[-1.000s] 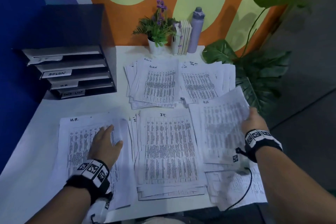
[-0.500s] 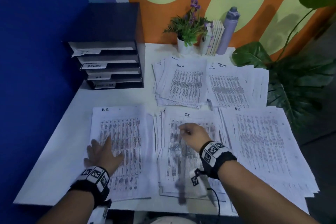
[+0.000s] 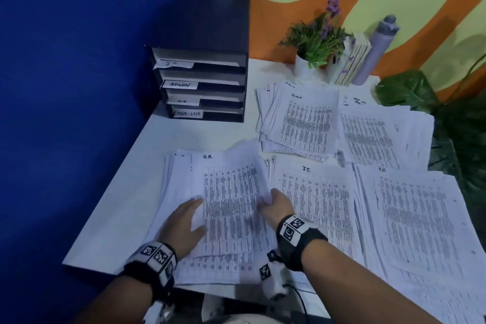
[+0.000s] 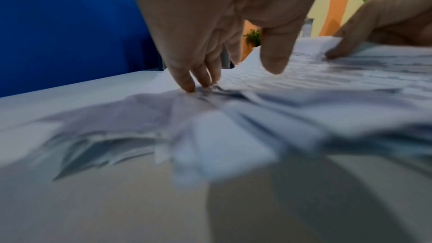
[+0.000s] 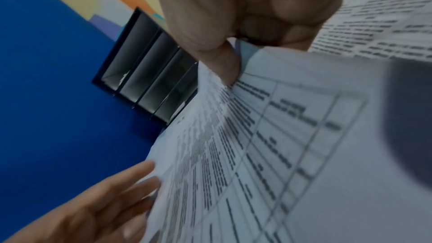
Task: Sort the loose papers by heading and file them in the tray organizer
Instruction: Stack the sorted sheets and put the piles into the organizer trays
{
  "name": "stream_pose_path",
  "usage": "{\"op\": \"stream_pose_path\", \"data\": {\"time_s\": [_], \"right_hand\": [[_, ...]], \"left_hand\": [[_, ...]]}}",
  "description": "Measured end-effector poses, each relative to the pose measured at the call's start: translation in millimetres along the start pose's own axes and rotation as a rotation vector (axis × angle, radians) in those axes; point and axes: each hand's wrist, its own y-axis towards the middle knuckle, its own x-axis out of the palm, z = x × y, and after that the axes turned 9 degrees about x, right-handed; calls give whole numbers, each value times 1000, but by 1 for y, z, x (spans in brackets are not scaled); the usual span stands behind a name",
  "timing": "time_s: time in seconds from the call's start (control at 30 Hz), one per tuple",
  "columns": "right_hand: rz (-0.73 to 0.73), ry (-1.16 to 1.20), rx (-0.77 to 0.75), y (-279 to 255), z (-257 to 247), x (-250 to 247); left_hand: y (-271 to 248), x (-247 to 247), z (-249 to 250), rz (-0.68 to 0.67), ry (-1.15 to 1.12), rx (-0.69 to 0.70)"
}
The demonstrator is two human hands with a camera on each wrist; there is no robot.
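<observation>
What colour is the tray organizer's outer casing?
Black, or very dark, tray organizer; its shelves look grey. Clearest in the head view.

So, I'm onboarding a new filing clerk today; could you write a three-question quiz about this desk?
1. True or false: the right hand pinches the edge of the H.R. stack.
2. Which label is on the top slot of the tray organizer? A) ADMIN B) IT C) TASK LIST
3. Fill in: the left hand rests with straight fingers on the ____ stack.

Key: 1 true; 2 B, the IT label; 3 H.R.
</observation>
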Motion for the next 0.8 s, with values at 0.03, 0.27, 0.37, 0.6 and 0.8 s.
{"op": "stream_pose_path", "data": {"time_s": [0.03,0.27,0.37,0.6,0.8], "right_hand": [[38,11,16,3,3,-1],[40,365,151,16,22,-15],[30,450,131,17,16,-23],[12,282,132,19,19,-28],[41,173,76,13,19,-11]], "left_hand": [[1,-3,-2,68,-22,-30],[13,-19,0,159,-268,-285],[18,-20,1,149,-549,-306],[32,-10,2,135,-200,-336],[40,-11,11,27,-173,-474]]}}
